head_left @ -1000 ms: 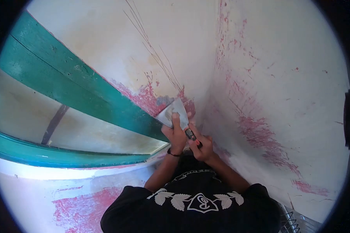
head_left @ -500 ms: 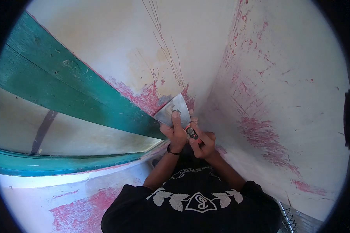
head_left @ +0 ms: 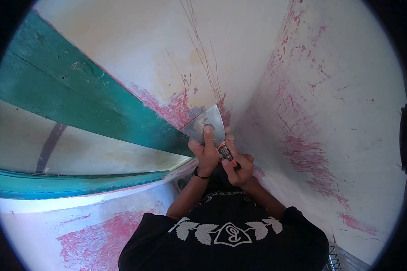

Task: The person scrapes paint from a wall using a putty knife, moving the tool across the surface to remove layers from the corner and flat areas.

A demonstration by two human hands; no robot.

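A wide metal scraper (head_left: 216, 118) with a black and red handle (head_left: 225, 152) is held in front of my chest, its blade pointing up. My left hand (head_left: 205, 151) grips the lower left part of the blade, with the thumb lying on its face beside a pale smear. My right hand (head_left: 238, 167) is wrapped round the handle. Behind the blade, red and grey patches mark the wall (head_left: 239, 40) near the green frame.
A green wooden frame (head_left: 77, 95) runs diagonally along the left. The right wall (head_left: 357, 122) has red scratched patches. More red paint (head_left: 104, 237) marks the wall at lower left. A wire coil or rack (head_left: 333, 258) shows at lower right.
The view has shifted slightly, so the walls appear a little to the right. Both hands still hold the scraper; the left thumb sits a little differently on the blade.
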